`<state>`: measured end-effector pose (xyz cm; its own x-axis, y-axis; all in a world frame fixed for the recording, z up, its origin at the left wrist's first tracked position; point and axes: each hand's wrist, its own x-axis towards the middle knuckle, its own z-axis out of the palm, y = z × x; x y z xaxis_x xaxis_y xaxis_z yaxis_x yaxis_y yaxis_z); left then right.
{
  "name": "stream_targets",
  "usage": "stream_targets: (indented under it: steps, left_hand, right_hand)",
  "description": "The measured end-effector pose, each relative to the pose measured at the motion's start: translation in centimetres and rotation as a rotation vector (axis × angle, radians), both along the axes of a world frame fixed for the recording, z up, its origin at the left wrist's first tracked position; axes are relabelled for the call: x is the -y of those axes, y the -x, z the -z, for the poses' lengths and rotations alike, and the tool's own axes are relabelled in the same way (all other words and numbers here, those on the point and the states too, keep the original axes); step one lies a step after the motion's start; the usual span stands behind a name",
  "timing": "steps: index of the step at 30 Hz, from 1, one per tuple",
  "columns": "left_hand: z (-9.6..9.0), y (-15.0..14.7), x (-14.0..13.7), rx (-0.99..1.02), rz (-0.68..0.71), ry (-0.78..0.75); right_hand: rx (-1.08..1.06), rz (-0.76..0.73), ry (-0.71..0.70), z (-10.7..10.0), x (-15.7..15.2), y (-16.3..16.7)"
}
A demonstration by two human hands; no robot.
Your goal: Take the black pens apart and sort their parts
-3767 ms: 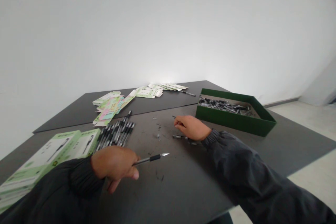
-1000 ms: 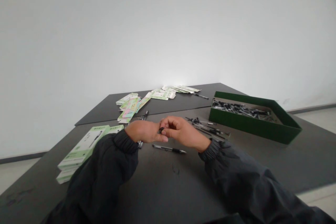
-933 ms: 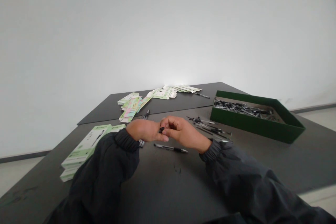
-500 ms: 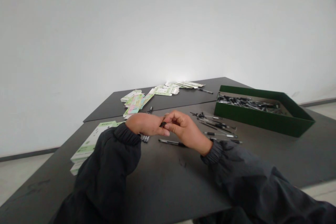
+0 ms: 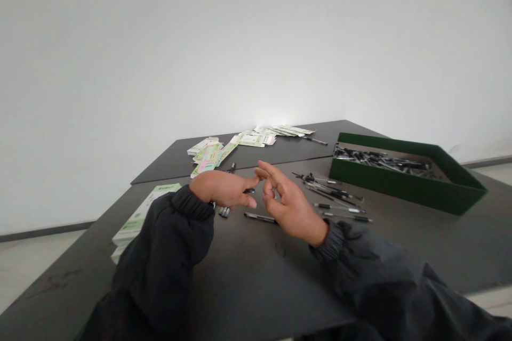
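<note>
Two dark-sleeved hands meet above a dark counter (image 5: 248, 277); the left hand (image 5: 222, 190) has its grip narrow on a small dark pen part (image 5: 249, 191) at its fingertips; the right hand (image 5: 288, 205), just right of it, has its fingers spread wide, holding nothing; a pen (image 5: 260, 217) lies on the counter beneath them; a green box (image 5: 404, 185) of pens sits far right.

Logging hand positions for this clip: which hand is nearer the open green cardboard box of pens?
Right. The right hand is left of the green cardboard box; the left hand is farther left.
</note>
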<state>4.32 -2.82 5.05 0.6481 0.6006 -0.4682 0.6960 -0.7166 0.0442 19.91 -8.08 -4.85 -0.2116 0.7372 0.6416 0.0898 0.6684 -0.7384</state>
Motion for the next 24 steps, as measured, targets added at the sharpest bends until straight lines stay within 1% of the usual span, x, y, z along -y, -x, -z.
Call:
stream_targets:
  steps: [3, 5, 7, 9, 12, 15, 18, 22, 24]
  left_hand:
    - [-0.2, -0.2, 0.1, -0.057, -0.009, 0.084]
    - [-0.4, -0.3, 0.2, -0.052, -0.020, 0.120]
    - [-0.6, -0.3, 0.2, -0.050, -0.023, 0.155]
    - [-0.6, -0.3, 0.2, -0.048, -0.028, 0.178]
    - [-0.6, -0.2, 0.2, -0.024, -0.041, 0.190]
    - [-0.7, -0.2, 0.3, -0.014, -0.057, 0.199]
    - [-0.8, -0.3, 0.4, -0.010, -0.063, 0.225]
    - [-0.9, -0.2, 0.4, -0.003, -0.077, 0.277]
    - [-1.0, -0.2, 0.4, -0.017, -0.080, 0.274]
  right_hand:
    - [-0.079, -0.086, 0.020, 0.1, -0.1, 0.1]
    - [-0.138, -0.185, 0.046, 0.0, -0.3, -0.1]
    - [-0.183, -0.238, 0.079, 0.0, -0.5, -0.3]
    - [-0.200, -0.190, 0.112, 0.1, -0.8, -0.6]
    - [-0.152, -0.038, 0.139, 0.4, -0.9, -0.6]
    - [-0.091, 0.031, 0.068, 0.4, -0.5, -0.3]
    - [-0.088, -0.001, -0.002, 0.1, 0.1, 0.0]
    - [-0.084, -0.164, 0.016, -0.1, 0.2, -0.1]
    - [-0.102, -0.149, 0.031, 0.0, 0.0, -0.3]
